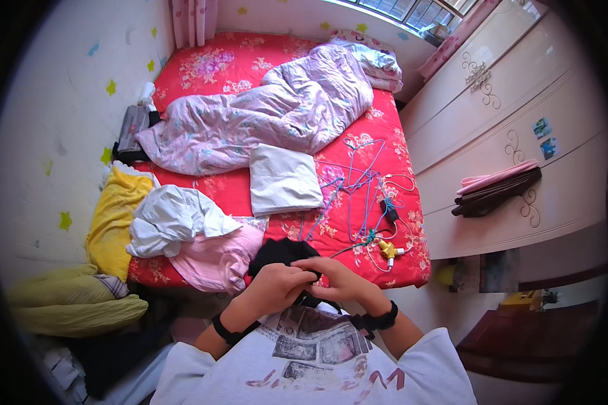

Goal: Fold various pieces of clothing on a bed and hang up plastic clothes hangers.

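Head view looks down on a bed with a red floral sheet (392,128) that fills the middle of the room. A lilac quilt (277,108) lies bunched across its far half, with a folded white cloth (284,179) just below it near the centre. Along the bed's left edge sit a yellow garment (115,216), a crumpled white shirt (175,219) and a pink garment (216,260). Toward the right edge lies a tangle of blue wire hangers (358,185), with a black charger (389,212) and a small yellow adapter (388,251) close to the near right corner. At the near edge, a black garment (277,251) hangs over the side. Both hands meet on it: the left hand (273,287) and right hand (338,277) have fingers curled tight, pinching the black fabric between them.
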`<state>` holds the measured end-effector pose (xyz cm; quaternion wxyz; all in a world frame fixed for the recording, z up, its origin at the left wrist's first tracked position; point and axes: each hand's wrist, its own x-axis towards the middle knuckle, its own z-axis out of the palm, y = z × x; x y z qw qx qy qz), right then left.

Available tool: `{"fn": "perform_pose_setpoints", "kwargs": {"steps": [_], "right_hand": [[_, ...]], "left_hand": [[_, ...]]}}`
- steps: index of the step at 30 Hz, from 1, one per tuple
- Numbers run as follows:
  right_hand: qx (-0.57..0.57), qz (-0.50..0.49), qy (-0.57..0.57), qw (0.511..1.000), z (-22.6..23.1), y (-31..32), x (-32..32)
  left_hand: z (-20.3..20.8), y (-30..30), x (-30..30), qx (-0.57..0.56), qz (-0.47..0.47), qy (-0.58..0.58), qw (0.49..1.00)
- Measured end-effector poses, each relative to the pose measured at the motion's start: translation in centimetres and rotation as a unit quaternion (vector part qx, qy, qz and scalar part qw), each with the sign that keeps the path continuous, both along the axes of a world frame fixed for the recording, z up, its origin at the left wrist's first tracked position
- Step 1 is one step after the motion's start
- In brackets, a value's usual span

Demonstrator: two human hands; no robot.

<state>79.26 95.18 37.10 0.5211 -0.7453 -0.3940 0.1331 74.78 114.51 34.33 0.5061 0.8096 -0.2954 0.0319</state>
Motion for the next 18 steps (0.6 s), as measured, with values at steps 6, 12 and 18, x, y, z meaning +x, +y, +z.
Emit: {"fn": "perform_pose_setpoints", "kwargs": {"steps": [6, 12, 18], "right_hand": [[-0.12, 0.098, 0.148, 0.977, -0.8, -5.9, -0.8], [-0.037, 0.054, 0.122, 0.99, -2.0, -13.4, -0.7], [-0.041, -0.063, 0.066, 0.995, -1.8, -20.3, 1.3]], "left_hand": [[4.4, -2.5, 0.1, 0.05, -0.04, 0.015, 0.998], [7.8, -6.2, 2.4, 0.159, -0.082, 0.093, 0.979], [6.1, -11.6, 3.6, 0.183, -0.096, 0.163, 0.965]]}}
